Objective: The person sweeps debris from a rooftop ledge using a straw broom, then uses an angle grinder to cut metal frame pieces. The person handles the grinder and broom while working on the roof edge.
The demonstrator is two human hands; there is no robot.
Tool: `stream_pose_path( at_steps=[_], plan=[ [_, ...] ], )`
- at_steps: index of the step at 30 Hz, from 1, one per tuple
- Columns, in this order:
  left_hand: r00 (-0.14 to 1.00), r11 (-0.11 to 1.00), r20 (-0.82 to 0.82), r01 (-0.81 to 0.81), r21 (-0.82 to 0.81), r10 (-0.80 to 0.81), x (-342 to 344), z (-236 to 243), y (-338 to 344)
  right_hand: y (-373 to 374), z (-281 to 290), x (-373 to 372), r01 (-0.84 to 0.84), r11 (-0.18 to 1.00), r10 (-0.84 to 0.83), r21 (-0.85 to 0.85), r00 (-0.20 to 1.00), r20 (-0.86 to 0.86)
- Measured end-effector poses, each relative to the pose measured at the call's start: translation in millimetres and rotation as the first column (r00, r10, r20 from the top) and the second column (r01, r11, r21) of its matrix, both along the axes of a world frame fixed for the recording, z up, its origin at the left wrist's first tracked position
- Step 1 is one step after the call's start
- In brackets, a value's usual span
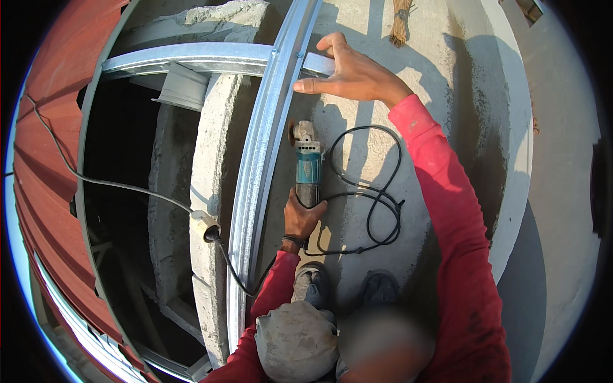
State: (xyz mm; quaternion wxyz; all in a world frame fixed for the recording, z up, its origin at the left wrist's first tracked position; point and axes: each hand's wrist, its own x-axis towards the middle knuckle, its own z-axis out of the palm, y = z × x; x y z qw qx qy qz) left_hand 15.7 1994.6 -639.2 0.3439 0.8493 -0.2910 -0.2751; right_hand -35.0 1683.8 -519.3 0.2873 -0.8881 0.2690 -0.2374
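My left hand point(302, 217) is wrapped round the rear body of a teal and grey angle grinder point(309, 167). Its disc point(293, 133) is beside the long galvanized metal channel point(256, 172), at the grinder's upper end. My right hand point(351, 71) is spread with thumb and fingers apart, around the short end of a crossing metal channel point(317, 63). The thumb tip is at the edge of the long channel; whether it presses on it I cannot tell. Screws fasten the two channels where they cross.
A black cord point(368, 191) loops on the concrete ledge right of the grinder. A pale plug connector point(204, 225) rests by a rough concrete block wall point(211, 150). Red roofing sheets point(51, 153) border a dark opening at left. A straw broom point(400, 24) is at the top.
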Motion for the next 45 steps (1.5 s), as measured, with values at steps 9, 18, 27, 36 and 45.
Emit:
stream_pose_path(
  at_steps=[9, 18, 27, 36, 45],
  plan=[
    [0.998, 1.0, 0.055, 0.018, 0.014, -0.019, 2.1, -3.2, 5.0, 4.8, 9.1, 30.9, 0.352, 0.916, -0.356, 0.194, 0.934, -0.014],
    [0.999, 1.0, -0.028, 0.026, 0.002, -0.026, -5.0, 9.3, -0.7, 3.5, 13.9, 28.6, 0.367, 0.909, -0.379, 0.199, 0.925, 0.025],
    [0.937, 0.995, 0.337, 0.1, -0.002, -0.094, -22.3, 21.9, -8.2, 131.8, -50.6, -84.3, 0.481, 0.508, -0.861, 0.715, 0.294, 0.415],
    [0.889, 0.91, -0.276, 0.281, -0.304, -0.366, -46.8, 65.0, -25.7, 186.7, -72.8, -88.7, -0.201, 0.09, -0.552, 0.976, 0.805, 0.216],
    [0.898, 0.903, -0.251, 0.272, -0.333, -0.363, -67.1, 97.7, -29.9, 199.4, -45.0, -105.0, -0.306, 0.278, -0.605, 0.91, 0.68, 0.414]
  ],
)
